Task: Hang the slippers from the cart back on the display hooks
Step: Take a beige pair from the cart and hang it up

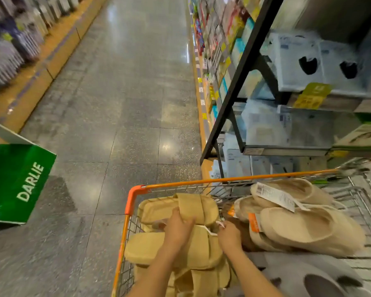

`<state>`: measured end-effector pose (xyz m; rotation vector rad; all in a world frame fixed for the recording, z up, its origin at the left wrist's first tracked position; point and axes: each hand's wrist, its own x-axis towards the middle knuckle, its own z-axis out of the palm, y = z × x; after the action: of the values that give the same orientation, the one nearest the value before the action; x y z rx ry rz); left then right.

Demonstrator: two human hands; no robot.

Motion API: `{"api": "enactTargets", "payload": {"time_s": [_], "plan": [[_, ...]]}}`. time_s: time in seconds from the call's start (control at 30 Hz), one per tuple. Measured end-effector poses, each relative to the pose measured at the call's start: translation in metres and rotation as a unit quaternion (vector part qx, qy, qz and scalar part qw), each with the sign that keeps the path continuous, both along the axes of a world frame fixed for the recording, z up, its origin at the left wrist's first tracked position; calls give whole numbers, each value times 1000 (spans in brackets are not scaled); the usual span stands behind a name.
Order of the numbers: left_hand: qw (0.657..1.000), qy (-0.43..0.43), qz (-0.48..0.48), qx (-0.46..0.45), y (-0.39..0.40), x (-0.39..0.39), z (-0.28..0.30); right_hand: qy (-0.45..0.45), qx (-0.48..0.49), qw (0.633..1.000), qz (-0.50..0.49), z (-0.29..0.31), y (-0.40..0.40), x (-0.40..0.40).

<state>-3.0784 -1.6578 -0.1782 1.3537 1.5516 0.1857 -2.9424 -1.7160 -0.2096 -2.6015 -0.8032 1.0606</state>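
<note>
An orange-rimmed wire cart [133, 196] holds several slippers. Tan slide slippers [159, 209] fill its left half, stacked in layers. Cream slippers [308, 228] with a white barcode tag [274, 196] lie on the right, and a grey slipper [304, 273] sits at the near right. My left hand [178, 228] rests on the tan slides, fingers curled over the strap of the upper one. My right hand [229, 234] reaches down between the tan and cream slippers and pinches a white tie or loop there. No display hooks are visible.
A black-framed shelf [244, 67] of boxed goods stands right of the cart. A green DARLIE display box [19, 181] juts in at the left. A long tiled aisle [126, 93] runs ahead between product racks.
</note>
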Motion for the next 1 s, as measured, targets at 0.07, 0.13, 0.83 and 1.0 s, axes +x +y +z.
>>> {"api": "enactTargets", "payload": {"time_s": [0.07,0.13,0.83,1.0], "plan": [[1000,-11,12,-11,2,2,-1,8,42,998,-44,-1,-2,-4],[999,-31,26,-18,4,3,-1,6,88,992,-89,3,-3,-10],[976,-185,-18,110,-58,64,165,-259,359,894,-73,218,-83,45],[946,-271,-121,131,-131,120,221,-400,372,825,-148,303,-183,73]]}}
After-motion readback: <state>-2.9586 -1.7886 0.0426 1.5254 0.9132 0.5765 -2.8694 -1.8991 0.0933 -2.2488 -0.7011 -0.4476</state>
